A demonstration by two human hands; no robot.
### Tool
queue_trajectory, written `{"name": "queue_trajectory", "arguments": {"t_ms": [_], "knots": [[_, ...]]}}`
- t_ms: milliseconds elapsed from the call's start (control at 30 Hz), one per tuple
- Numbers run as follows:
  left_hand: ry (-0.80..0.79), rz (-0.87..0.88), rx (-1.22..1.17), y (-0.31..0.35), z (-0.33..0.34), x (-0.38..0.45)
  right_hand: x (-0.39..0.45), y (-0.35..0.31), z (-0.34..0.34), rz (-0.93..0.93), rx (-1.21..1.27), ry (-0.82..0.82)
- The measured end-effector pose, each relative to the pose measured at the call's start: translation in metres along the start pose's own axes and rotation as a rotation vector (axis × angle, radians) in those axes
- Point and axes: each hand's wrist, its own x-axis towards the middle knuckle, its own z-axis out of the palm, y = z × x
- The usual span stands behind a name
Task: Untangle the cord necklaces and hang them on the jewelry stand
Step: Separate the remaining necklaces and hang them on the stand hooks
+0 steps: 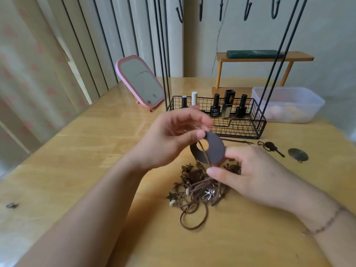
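Cord necklaces [200,191] lay tangled just before the jewelry stand [217,120], its hooks all bare; left hand [173,137] and right hand [248,174] each pinched the crescent pendant [211,149], so untangling looked barely begun.

This looks like a home dressing corner, a wooden table [77,151] pushed against a plain wall, with patterned curtains [28,74] hanging along its left edge. Toward the far edge stand a pink-framed vanity mirror [139,81], a black wire jewelry stand [240,128] whose basket holds nail polish bottles [215,106], and a clear plastic tub [289,105] near the far right corner. Behind them a small wooden shelf [264,56] rests against the wall, all personal grooming things rather than work gear.
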Motion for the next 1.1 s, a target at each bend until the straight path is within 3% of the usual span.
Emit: {"name": "queue_trajectory", "arguments": {"t_ms": [200,300,433,500,600,667,767,833,900,967,1033,1100], "knots": [[0.386,0.117,-0.046,-0.001,-0.018,0.000,-0.002,0.007,-0.011,0.006,-0.060,-0.220],[0.423,0.048,-0.098,0.001,-0.019,0.000,-0.005,0.004,-0.027,-0.092,0.056,-0.244],[0.031,-0.187,-0.341,0.003,-0.024,-0.005,-0.008,0.012,-0.044,-0.184,0.423,-0.219],[-0.184,-0.279,-0.297,0.000,-0.024,-0.009,-0.009,0.019,-0.053,-0.161,0.523,-0.203],[-0.525,-0.395,-0.158,0.000,-0.025,-0.015,-0.010,0.021,-0.060,-0.126,0.547,-0.327],[-0.648,-0.421,-0.109,0.002,-0.028,-0.017,-0.007,0.016,-0.054,-0.053,0.584,-0.254],[-0.512,-0.463,-0.034,0.009,-0.036,-0.017,-0.001,0.007,-0.032,0.045,0.555,-0.095],[-0.354,-0.587,0.137,0.011,-0.041,-0.017,0.003,0.007,-0.016,0.101,0.275,-0.043],[-0.234,-0.692,0.507,0.008,-0.048,-0.016,0.003,0.010,-0.008,0.103,0.007,0.120],[-0.192,-0.781,0.848,0.003,-0.053,-0.015,0.003,0.010,-0.014,0.067,-0.091,0.256],[-0.145,-0.865,1.011,0.002,-0.056,-0.016,-0.003,0.005,-0.028,0.093,-0.132,0.124],[-0.126,-0.929,1.067,0.006,-0.058,-0.016,-0.010,-0.006,-0.039,0.201,-0.130,-0.239]]}}
